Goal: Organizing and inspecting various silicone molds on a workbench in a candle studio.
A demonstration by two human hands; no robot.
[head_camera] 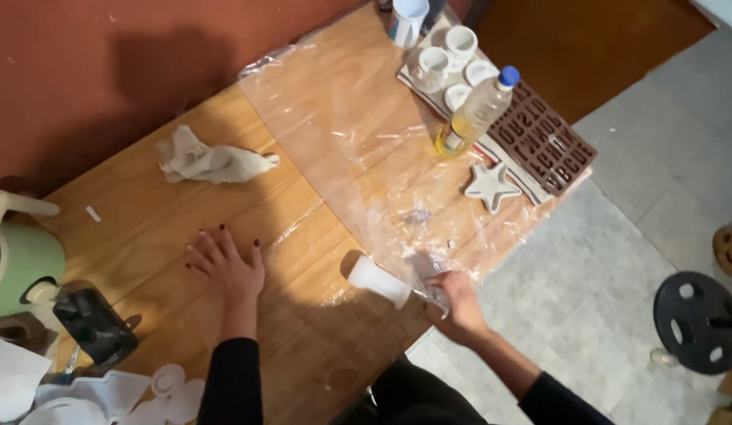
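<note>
From the head view, a long wooden table [146, 228] runs diagonally, set against a dull red wall [83, 71]. A sheet of clear plastic film [358, 149] covers its far half and hangs toward the near edge.

The left hand [224, 264] lies flat, palm down, on bare wood, its fingers [205, 242] spread apart and holding nothing. The right hand [459, 303] is at the table's near edge, its fingers closed on the crumpled corner of the plastic film. Just beside that hand, touching the bunched film, a white cup [378, 281] lies on its side.

A crumpled beige cloth [208, 161] rests on the bare wood near the wall, well apart from both hands. At the far end, on the film, stand a bottle of yellow oil with a blue cap [476, 110], a white star-shaped mould [490, 186], a brown letter mould tray [543, 145] and a group of small white cups [449, 59].

At the left edge are a pale green appliance [24, 260] and a dark container [94, 324], with white moulds [106, 393] in the corner below.

Beyond the table the floor [586, 291] is grey and speckled; a black weight plate [696, 321] lies on it at the right. A brown wooden surface [586, 39] shows at the top right.
</note>
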